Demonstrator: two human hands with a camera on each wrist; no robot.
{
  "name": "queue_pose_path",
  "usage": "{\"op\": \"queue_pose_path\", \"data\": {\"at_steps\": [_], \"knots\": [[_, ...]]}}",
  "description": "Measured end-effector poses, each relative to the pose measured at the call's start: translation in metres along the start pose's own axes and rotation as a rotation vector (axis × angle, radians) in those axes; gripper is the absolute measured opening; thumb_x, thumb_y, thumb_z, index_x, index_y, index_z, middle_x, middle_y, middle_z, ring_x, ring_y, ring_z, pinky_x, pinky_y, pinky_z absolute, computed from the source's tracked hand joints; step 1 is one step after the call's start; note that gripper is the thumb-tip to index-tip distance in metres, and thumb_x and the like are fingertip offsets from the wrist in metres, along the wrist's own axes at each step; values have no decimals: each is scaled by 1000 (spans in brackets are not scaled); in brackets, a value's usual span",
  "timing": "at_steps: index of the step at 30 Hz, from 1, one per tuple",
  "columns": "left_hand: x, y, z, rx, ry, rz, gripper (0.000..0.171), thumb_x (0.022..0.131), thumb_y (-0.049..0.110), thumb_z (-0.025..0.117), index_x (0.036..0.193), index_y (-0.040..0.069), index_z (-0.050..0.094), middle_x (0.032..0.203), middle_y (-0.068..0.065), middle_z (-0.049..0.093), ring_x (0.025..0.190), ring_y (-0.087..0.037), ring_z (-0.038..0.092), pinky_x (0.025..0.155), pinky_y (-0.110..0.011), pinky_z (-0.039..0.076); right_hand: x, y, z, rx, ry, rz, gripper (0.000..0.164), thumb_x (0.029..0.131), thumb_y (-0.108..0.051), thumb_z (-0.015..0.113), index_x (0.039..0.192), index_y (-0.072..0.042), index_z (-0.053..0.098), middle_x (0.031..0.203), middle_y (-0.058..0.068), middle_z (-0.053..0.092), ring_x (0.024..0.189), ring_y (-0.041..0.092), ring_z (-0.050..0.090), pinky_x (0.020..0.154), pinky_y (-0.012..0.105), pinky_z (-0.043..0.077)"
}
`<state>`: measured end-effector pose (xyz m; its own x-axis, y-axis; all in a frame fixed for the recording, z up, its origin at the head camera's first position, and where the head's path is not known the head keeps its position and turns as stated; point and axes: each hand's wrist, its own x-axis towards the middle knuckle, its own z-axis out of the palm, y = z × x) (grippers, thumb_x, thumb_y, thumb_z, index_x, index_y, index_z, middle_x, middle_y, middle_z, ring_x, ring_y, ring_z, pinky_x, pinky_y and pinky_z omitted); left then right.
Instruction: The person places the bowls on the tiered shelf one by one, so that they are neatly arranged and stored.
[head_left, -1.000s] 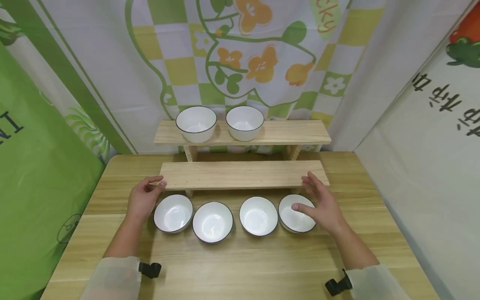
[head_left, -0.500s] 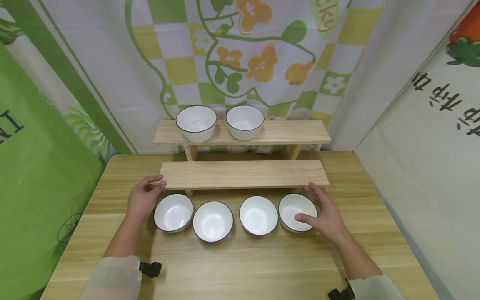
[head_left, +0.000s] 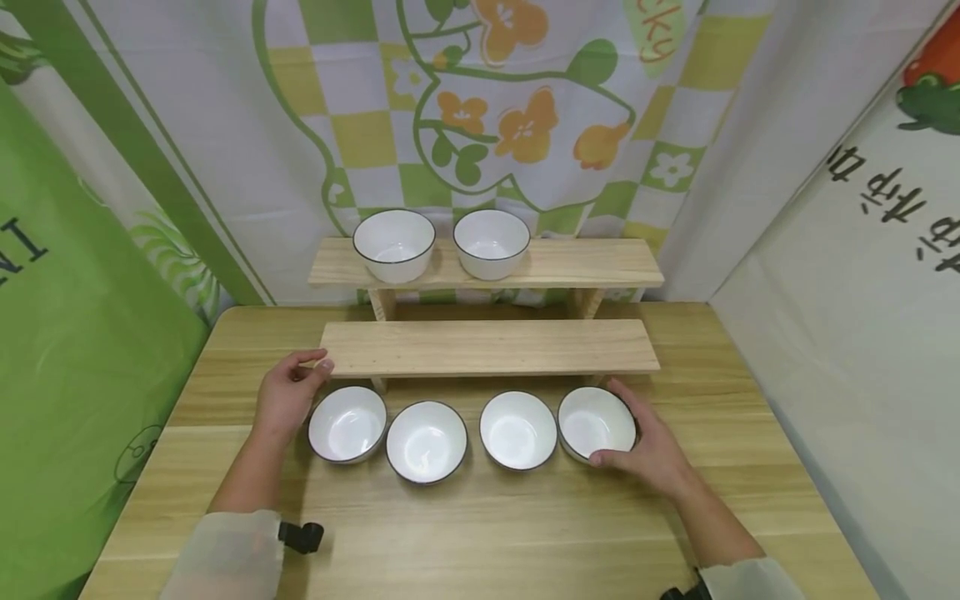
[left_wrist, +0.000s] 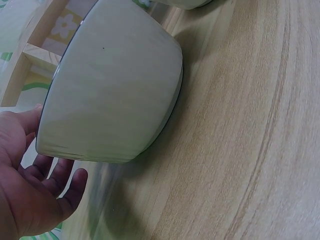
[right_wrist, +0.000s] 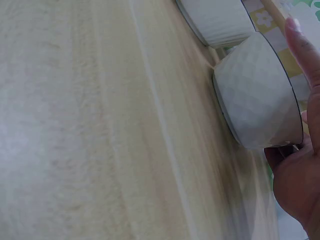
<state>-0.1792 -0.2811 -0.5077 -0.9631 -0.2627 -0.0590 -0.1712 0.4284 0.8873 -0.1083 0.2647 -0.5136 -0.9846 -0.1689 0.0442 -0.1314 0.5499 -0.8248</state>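
Observation:
In the head view, my right hand (head_left: pixel 654 446) curves round the right side of the rightmost front bowl (head_left: pixel 595 421). Its thumb lies at the near rim and its fingers at the far side. This white, dark-rimmed bowl stands on the table; the right wrist view shows its faceted wall (right_wrist: pixel 257 97). My left hand (head_left: pixel 288 392) is at the left end of the lower wooden shelf (head_left: pixel 480 348), thumb tip at the corner. In the left wrist view its fingers (left_wrist: pixel 75 190) hang loosely curled beyond the leftmost bowl (left_wrist: pixel 115 85), which hides part of the hand.
Two white bowls, one (head_left: pixel 393 247) left of the other (head_left: pixel 491 246), stand on the upper shelf (head_left: pixel 592 262). Between the outer front bowls are two more, one (head_left: pixel 426 442) and another (head_left: pixel 517 431), on the wooden table (head_left: pixel 480 542). A patterned curtain (head_left: pixel 360 142) hangs behind.
My right hand has come down from the lower shelf's right front edge and closed round the rightmost bowl. My left hand has stayed at the shelf's left end.

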Motion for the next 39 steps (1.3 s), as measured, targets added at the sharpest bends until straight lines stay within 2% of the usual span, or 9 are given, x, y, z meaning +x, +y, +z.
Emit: {"op": "queue_pose_path", "data": {"at_steps": [3, 5, 10, 17, 28, 33, 39], "knots": [[-1, 3, -1, 2, 0, -2, 46, 98, 44, 72, 132, 14, 70, 99, -12, 73, 88, -20, 65, 67, -22, 50, -2, 3, 1, 3, -23, -3, 129, 61, -22, 103, 164, -10, 27, 165, 21, 31, 149, 45, 27, 117, 61, 24], [-1, 3, -1, 4, -2, -1, 46, 99, 44, 71, 133, 14, 70, 100, -13, 73, 89, -21, 65, 67, -22, 49, -3, 6, 2, 13, -36, -4, 134, 58, -20, 104, 166, -12, 23, 166, 22, 28, 150, 47, 25, 115, 69, 22], [-2, 3, -1, -3, 4, -5, 45, 98, 44, 72, 132, 14, 70, 98, -12, 73, 87, -18, 64, 67, -22, 49, -3, 11, 4, 49, -59, -5, 142, 56, -16, 105, 167, -10, 15, 167, 23, 23, 150, 49, 23, 116, 70, 19], [-2, 2, 0, -7, 3, -14, 46, 98, 45, 73, 132, 15, 70, 97, -10, 73, 87, -19, 65, 67, -22, 49, -6, 16, 5, 31, -70, 25, 146, 58, -24, 105, 167, -11, 10, 167, 26, 22, 150, 50, 22, 116, 70, 17], [-2, 3, 0, -5, 6, -17, 45, 98, 44, 73, 131, 15, 70, 98, -10, 74, 89, -18, 65, 68, -21, 50, -8, 17, 5, -78, -53, 72, 142, 59, -40, 103, 167, -14, 16, 164, 26, 30, 146, 50, 33, 115, 69, 25], [-3, 3, 0, -5, 8, -14, 45, 98, 44, 73, 131, 15, 71, 100, -13, 74, 90, -20, 65, 68, -21, 50, -9, 18, 4, -79, -40, 78, 141, 58, -42, 103, 167, -14, 19, 163, 27, 32, 145, 51, 35, 115, 69, 26], [-2, 2, 0, -15, 5, -15, 45, 97, 45, 73, 131, 15, 71, 97, -9, 72, 93, -26, 66, 68, -22, 50, -11, 19, 3, -73, -31, 88, 139, 58, -43, 103, 167, -20, 21, 164, 23, 33, 145, 48, 35, 114, 69, 26]]}}
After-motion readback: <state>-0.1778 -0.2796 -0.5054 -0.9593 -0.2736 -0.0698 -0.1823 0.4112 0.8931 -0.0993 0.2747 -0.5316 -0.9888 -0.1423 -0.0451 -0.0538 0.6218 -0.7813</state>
